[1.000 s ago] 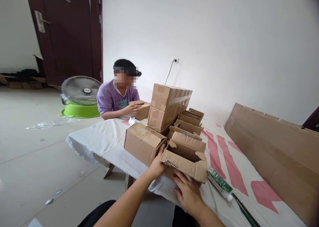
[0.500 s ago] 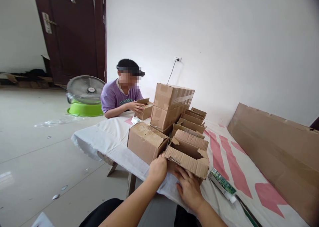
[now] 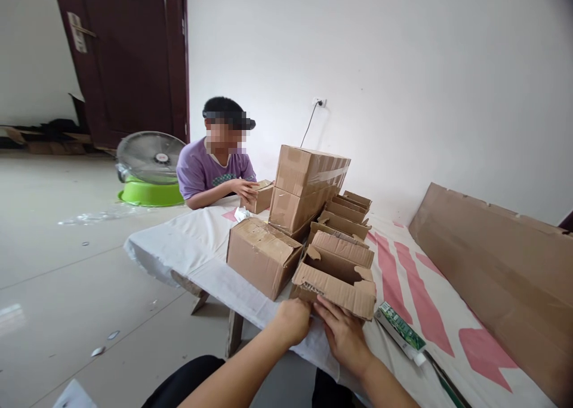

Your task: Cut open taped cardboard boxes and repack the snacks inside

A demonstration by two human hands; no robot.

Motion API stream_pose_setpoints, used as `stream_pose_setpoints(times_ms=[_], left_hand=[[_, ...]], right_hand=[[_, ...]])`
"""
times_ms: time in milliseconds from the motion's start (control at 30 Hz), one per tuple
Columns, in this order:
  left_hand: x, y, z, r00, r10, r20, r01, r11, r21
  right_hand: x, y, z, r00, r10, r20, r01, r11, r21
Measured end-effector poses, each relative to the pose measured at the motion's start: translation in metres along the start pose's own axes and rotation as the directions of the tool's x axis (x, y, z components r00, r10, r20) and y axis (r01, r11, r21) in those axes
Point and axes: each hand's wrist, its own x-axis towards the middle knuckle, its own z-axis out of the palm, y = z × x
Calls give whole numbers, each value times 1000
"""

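An open cardboard box [image 3: 336,263] with torn flaps stands at the near edge of the table. My left hand [image 3: 293,320] is curled against the bottom of its near wall, just under the front flap. Beside it, my right hand [image 3: 344,334] lies on the same wall with the fingers stretched up under the flap. A closed, taped box [image 3: 262,256] sits just left of the open one.
Behind are two stacked sealed boxes [image 3: 307,184] and a row of open boxes [image 3: 347,214]. A green-and-white carton [image 3: 400,330] lies to the right, and a large cardboard sheet [image 3: 492,271] leans on the wall. A person in a purple shirt [image 3: 201,169] holds a small box [image 3: 259,196]. A fan [image 3: 150,157] stands over a green basin [image 3: 150,194].
My left hand slid from the box's left corner down to the bottom of its near wall, curling. My right hand moved up against that wall. The other person turned their small box.
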Motion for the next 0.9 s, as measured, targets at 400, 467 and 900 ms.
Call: stream_pose_setpoints(times_ms=[400, 467, 900], left_hand=[[21, -13, 16, 999, -19, -47, 27, 984, 177], [23, -15, 18, 998, -9, -65, 20, 984, 175], [40, -26, 21, 994, -8, -105, 17, 996, 85]], right_hand=[[21, 22, 14, 997, -61, -41, 60, 998, -33], [29, 26, 17, 997, -56, -55, 54, 998, -40], [50, 44, 50, 988, 144, -62, -148, 987, -65]])
